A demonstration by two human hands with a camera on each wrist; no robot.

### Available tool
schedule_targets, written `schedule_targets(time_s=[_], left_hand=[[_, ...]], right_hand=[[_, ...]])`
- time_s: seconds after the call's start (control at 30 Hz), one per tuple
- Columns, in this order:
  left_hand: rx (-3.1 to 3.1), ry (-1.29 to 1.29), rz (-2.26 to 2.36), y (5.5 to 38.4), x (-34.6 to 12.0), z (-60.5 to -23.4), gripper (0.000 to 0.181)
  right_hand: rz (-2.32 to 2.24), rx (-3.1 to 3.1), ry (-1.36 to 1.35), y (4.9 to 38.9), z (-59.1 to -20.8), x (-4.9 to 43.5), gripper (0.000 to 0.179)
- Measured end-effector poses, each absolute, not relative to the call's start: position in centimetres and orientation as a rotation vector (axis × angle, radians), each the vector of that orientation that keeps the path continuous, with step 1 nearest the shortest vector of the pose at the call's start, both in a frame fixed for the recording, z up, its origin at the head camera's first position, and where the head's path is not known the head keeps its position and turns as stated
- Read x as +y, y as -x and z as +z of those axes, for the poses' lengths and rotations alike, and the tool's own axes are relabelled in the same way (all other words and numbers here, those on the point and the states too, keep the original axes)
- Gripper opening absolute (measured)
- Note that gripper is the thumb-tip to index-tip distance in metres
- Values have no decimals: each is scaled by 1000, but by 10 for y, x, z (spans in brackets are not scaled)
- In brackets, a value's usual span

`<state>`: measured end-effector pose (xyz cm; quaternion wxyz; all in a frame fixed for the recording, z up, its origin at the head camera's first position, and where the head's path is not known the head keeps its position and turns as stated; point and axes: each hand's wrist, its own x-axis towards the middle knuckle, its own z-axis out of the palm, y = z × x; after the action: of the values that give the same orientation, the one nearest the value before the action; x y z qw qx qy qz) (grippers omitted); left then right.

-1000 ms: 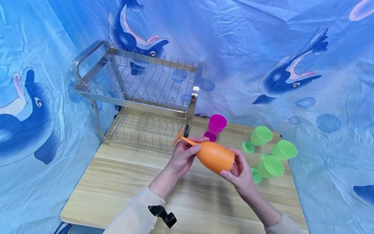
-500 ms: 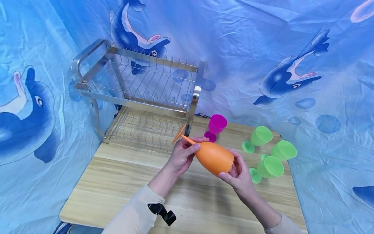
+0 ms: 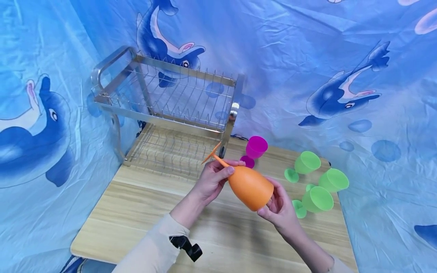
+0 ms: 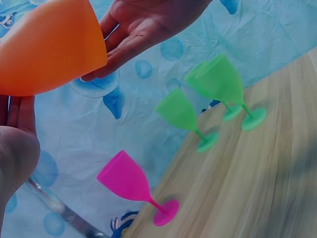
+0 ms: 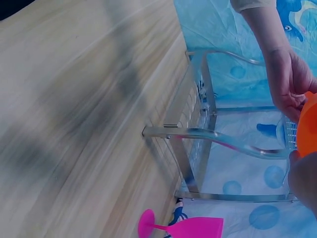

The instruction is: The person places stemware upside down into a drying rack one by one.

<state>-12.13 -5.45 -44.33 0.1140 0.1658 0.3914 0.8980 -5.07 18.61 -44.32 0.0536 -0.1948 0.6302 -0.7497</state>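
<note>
An orange plastic wine goblet (image 3: pixel 250 186) is held above the table, tilted on its side with its foot toward the upper left. My left hand (image 3: pixel 211 182) pinches it where the stem meets the bowl. At the rim end, my right hand (image 3: pixel 282 212) holds the bowl's edge between thumb and fingers. In the left wrist view the orange bowl (image 4: pixel 54 49) fills the top left corner, and the right hand (image 4: pixel 148 29) touches its rim. Only part of the goblet (image 5: pixel 309 126) shows in the right wrist view.
A two-tier metal dish rack (image 3: pixel 164 120) stands at the back left of the wooden table (image 3: pixel 136 212). Beside it is a magenta goblet (image 3: pixel 257 148) standing upright. Several green goblets (image 3: pixel 317 200) stand at the right. A dolphin-print curtain (image 3: pixel 273 76) surrounds the table.
Both hands keep their hold on the orange goblet, which has turned slightly so its rim end dips lower. The head view has shifted a little; rack and other goblets stay put.
</note>
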Motion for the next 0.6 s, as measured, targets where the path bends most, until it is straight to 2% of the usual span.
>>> schedule_targets(time_s=[0.2,0.33,0.6], left_hand=[[1177,-529,2573,124,-66,-433,27],[1219,-511,2527,128,-78,-425,28],[1375,-548,2363,137,-109,-403,31]], right_hand=[[-2186,1946,742,52,-442,190,84],[-2164,2007,863,58,-435,198,83],[-2080,2250,964,105,-402,215,80]])
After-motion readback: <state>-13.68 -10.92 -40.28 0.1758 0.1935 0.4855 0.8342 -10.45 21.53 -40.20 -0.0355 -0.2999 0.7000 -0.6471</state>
